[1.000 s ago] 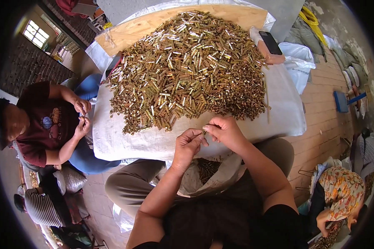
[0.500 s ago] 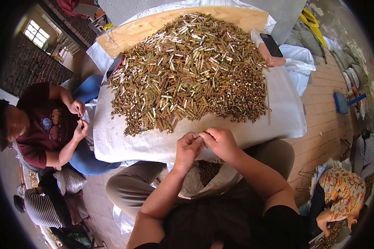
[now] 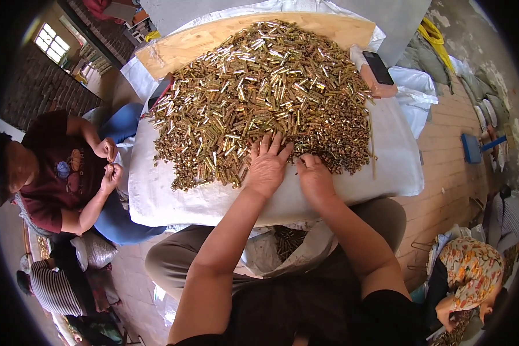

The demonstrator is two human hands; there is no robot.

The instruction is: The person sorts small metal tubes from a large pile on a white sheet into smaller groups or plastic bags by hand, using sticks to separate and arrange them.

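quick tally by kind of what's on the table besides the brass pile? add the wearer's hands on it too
Heap of small brass tubes: 1, pieces too many to count
White cloth: 1
Wooden board: 1
Black phone: 1
Hands on the heap: 2, left hand flat with spread fingers, right hand at the near edge
Total: 6

A dark, flat rectangular phone [image 3: 378,67] lies at the far right edge of the desk [image 3: 352,184], its black screen blank. Below the desk's near edge, a whitish sack [image 3: 259,254] stands open between the person's knees, with brass-coloured pieces showing inside.
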